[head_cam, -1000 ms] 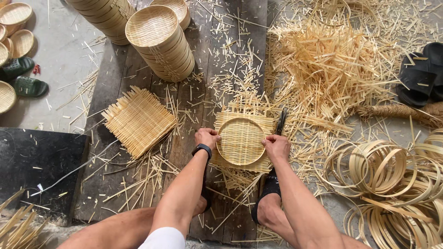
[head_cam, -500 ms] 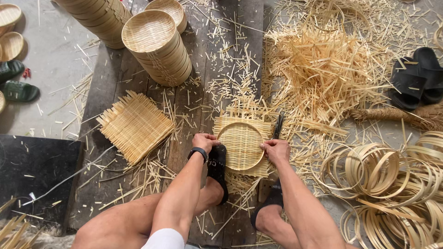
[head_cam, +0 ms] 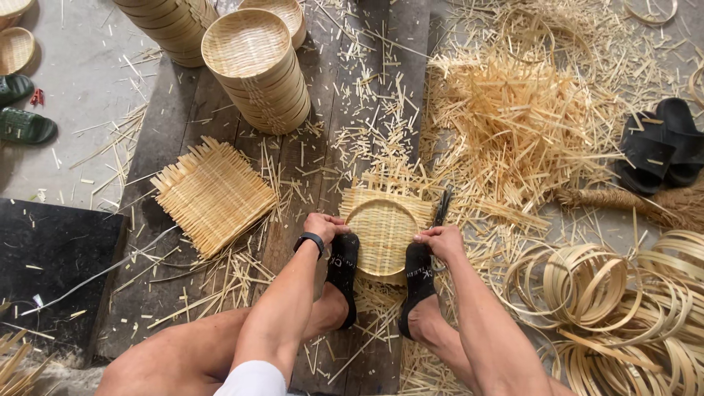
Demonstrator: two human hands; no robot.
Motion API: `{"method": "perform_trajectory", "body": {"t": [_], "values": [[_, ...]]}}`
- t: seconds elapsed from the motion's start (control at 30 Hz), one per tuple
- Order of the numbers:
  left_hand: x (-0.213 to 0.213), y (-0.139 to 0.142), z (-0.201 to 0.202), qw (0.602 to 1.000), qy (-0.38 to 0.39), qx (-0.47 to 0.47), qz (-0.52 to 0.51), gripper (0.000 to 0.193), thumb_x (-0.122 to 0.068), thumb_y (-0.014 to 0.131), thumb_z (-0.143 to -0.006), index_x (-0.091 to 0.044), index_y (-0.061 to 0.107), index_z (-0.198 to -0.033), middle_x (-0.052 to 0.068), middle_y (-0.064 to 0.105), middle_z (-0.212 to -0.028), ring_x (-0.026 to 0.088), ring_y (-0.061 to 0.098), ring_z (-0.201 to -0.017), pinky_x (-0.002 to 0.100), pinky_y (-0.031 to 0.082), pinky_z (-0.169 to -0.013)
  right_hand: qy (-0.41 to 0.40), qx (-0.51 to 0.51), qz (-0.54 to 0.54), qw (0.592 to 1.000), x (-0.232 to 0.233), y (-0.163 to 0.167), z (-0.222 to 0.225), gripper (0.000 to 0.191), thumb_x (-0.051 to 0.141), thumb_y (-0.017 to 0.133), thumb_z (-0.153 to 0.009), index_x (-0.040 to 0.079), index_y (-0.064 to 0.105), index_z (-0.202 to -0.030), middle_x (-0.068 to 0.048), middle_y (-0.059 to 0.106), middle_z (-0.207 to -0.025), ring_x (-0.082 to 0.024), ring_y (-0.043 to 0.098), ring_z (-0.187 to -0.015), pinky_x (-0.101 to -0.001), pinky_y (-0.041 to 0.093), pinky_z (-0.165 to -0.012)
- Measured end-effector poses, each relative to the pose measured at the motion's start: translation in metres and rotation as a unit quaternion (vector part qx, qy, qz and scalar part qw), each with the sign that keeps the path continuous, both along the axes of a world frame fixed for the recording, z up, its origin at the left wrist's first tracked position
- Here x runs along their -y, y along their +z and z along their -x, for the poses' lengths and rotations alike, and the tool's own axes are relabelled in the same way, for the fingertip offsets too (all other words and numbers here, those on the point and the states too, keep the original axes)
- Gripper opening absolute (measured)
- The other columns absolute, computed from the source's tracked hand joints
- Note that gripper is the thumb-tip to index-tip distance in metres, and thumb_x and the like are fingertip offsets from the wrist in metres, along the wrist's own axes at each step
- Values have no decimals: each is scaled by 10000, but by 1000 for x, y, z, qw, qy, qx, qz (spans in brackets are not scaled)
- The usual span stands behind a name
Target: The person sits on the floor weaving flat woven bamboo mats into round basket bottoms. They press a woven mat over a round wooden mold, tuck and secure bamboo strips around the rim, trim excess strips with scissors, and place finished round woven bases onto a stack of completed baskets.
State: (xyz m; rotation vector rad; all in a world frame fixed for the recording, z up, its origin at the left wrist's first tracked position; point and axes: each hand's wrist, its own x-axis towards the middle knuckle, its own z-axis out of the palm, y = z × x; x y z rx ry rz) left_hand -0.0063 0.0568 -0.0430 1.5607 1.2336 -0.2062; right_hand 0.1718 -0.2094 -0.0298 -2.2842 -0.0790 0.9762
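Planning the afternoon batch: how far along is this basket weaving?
Done: finished baskets stand stacked. In hand: left hand and right hand press a hoop onto a woven mat, both feet bracing it. Left: another flat mat and loose hoops lie unused.

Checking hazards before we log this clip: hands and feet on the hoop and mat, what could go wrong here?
1. Cut strip ends jut from the woven mat beside the left hand and right hand; splinters or pricks seem likely.
2. A dark blade-like tool lies just past the right hand, easily brushed.
3. The socked feet pin the hoop; it could spring free if one slips.
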Motion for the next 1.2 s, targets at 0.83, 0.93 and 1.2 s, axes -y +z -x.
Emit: {"method": "perform_trajectory", "body": {"t": [0.83, 0.93, 1.2], "values": [[27, -34, -86, 917, -259, 235, -193, 224, -365, 704, -884, -293, 813, -1066, 35, 604, -1198, 224, 588, -1112, 350, 502, -982, 463, 318, 11, 828, -49, 25, 106, 920, 504, 736, -761, 75, 356, -1480, -194, 331, -1503, -355, 276, -1431, -535, 200, -1203], [26, -34, -82, 888, -295, 243, -257, 208, -345, 703, -879, -253, 833, -1013, 60, 614, -1173, 272, 559, -1101, 394, 461, -965, 326, 373, -159, 854, -49, 28, 57, 690, 424, 759, -891, 106, 478, -1435, -125, 506, -1372, -283, 474, -1270, -472, 388, -1079], [27, -38, -88, 939, -266, 189, -111, 319, -372, 632, -990, -87, 773, -1007, 131, 728, -927, 254, 671, -833, 393, 535, -745, 95, 220, -227, 944, -73, -29, 7, 211, 253, 684, -958, 57, 762, -960, -78, 731, -789, -161, 682, -674, -319, 535, -636]]}}
